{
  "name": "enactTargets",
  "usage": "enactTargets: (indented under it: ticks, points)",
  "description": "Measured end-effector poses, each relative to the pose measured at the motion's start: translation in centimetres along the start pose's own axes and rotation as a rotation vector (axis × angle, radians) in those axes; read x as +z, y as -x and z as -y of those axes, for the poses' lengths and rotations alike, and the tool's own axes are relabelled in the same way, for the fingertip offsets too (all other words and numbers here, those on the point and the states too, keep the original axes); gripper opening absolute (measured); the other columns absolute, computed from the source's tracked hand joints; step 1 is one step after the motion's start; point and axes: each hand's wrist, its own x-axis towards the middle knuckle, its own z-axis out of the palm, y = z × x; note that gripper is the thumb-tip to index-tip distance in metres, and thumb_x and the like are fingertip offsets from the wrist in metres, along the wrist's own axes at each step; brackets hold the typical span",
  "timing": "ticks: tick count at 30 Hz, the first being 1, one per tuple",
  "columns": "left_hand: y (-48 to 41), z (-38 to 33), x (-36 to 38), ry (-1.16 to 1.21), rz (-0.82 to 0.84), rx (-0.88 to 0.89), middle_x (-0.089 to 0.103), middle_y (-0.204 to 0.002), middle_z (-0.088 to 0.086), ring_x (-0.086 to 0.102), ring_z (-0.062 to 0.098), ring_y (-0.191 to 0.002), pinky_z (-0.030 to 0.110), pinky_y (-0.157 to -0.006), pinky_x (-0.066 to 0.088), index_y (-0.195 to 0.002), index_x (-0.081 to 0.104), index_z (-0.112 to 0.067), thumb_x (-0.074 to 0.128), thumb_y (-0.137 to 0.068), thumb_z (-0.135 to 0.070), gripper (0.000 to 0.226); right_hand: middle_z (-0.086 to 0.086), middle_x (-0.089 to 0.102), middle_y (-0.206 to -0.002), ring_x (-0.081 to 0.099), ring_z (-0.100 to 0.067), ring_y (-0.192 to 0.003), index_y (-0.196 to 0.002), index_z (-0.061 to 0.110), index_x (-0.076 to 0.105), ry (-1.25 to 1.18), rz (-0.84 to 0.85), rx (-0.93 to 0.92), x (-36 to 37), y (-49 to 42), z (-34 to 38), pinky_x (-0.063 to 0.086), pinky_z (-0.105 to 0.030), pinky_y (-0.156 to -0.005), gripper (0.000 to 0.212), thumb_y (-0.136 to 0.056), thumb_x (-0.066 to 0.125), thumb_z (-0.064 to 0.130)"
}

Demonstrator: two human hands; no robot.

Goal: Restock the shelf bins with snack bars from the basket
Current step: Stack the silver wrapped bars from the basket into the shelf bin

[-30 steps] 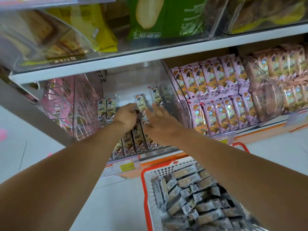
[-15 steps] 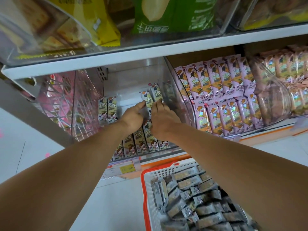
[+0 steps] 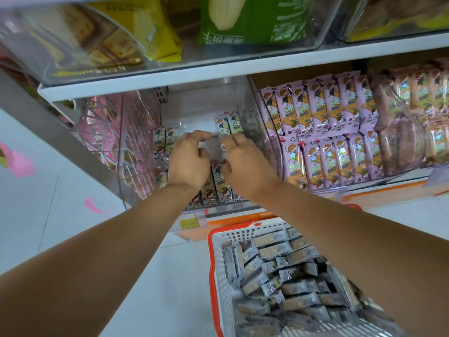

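The snack bars (image 3: 228,124) are slim packs in pale wrappers with a cartoon child printed on them, standing upright in rows inside a clear shelf bin (image 3: 263,139). Many more, in silvery-grey wrappers, lie heaped in the white, orange-rimmed basket (image 3: 218,266) on the floor below.

Both hands reach into the bin, close together. The left hand (image 3: 189,160) has its fingers curled and the right hand (image 3: 245,162) points its fingers at a motion-blurred wrapper (image 3: 214,143) between the 2; whether either really grips it I cannot tell.

The forearms cover much of the front row. Pink-wrapped bars (image 3: 328,132) fill the bin to the right. A yellow price tag (image 3: 189,223) sits on the shelf edge. A green pack (image 3: 252,23) lies on the shelf above.
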Motion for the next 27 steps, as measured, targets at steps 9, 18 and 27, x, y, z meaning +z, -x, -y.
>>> enactTargets:
  ticks: [9, 18, 27]
  points:
    - [12.0, -2.3, 1.7, -0.19, -0.292, 0.258, 0.046, -0.095, 0.005, 0.039, 0.024, -0.09, 0.032, -0.076, 0.03, -0.099, 0.054, -0.01, 0.038, -0.074, -0.006, 0.03, -0.001, 0.064, -0.085, 0.058, -0.013, -0.071, -0.087, 0.008, 0.066, -0.346, -0.214, -0.326, -2.8, 10.4, -3.4, 0.05, -0.034, -0.058, 0.021, -0.085, 0.048, -0.001]
    - [22.4, 2.7, 16.0, -0.313, 0.576, -0.121, 0.056, -0.116, 0.001, 0.05, 0.023, -0.113, 0.032, -0.091, 0.042, -0.117, 0.058, -0.023, 0.051, -0.09, -0.008, 0.032, -0.001, 0.062, -0.11, 0.061, -0.021, -0.099, -0.105, 0.017, 0.067, 0.02, 0.389, 0.095, 4.0, 20.7, -19.3, 0.052, -0.034, -0.079, 0.025, -0.091, 0.049, 0.006]
    - [25.7, 4.9, 27.2, -0.351, 0.928, -0.361, 0.042, -0.147, 0.005, 0.042, 0.024, -0.132, 0.033, -0.106, 0.036, -0.145, 0.036, -0.02, 0.045, -0.097, -0.02, 0.049, -0.004, 0.016, -0.158, 0.016, -0.029, -0.143, -0.151, 0.018, 0.023, 0.248, 0.714, 0.292, 9.7, 25.7, -27.8, 0.027, -0.043, -0.116, 0.067, -0.092, 0.055, 0.017]
